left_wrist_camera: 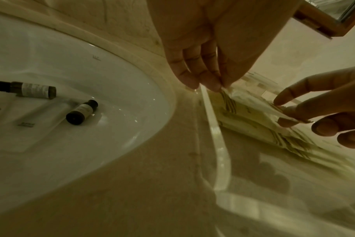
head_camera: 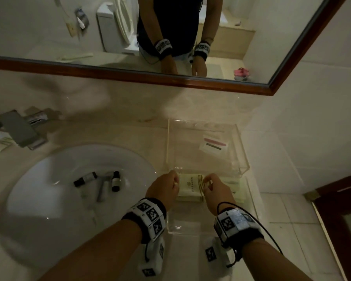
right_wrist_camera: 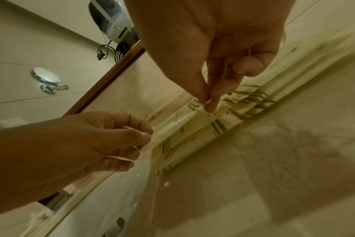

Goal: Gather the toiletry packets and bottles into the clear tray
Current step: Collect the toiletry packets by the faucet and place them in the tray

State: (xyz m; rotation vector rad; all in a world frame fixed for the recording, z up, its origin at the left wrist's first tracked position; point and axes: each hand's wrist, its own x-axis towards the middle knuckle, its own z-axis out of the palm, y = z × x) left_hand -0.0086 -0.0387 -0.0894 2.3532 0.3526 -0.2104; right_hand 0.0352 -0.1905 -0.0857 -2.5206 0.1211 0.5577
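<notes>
A: Head view: both hands are over the near part of the clear tray [head_camera: 244, 157], each pinching one end of a cream toiletry packet [head_camera: 190, 184] on the stack lying there. The left hand [head_camera: 164, 188] holds the packet's left end, the right hand [head_camera: 216, 189] its right end, fingers narrow and closed on the wrapper.

B: So the packet step is in hand?

A: I judge so; it looks like settling this packet flat on the pile. A small sachet [head_camera: 214, 145] already lies at the tray's far end.

B: And what comes after?

A: Two dark bottles [head_camera: 116, 181] lie on their sides in the sink [head_camera: 39, 179], left of the tray, with a clear tube near them. The next move calls for letting go and reaching left, down into the basin.

B: Any edges to mind?

A: The tray's left wall [left_wrist_camera: 212, 121] stands right beside the left fingers [left_wrist_camera: 187, 80], and the sink rim lies between. The surface [head_camera: 109, 134] between them is narrow; the far tray floor has room.
</notes>
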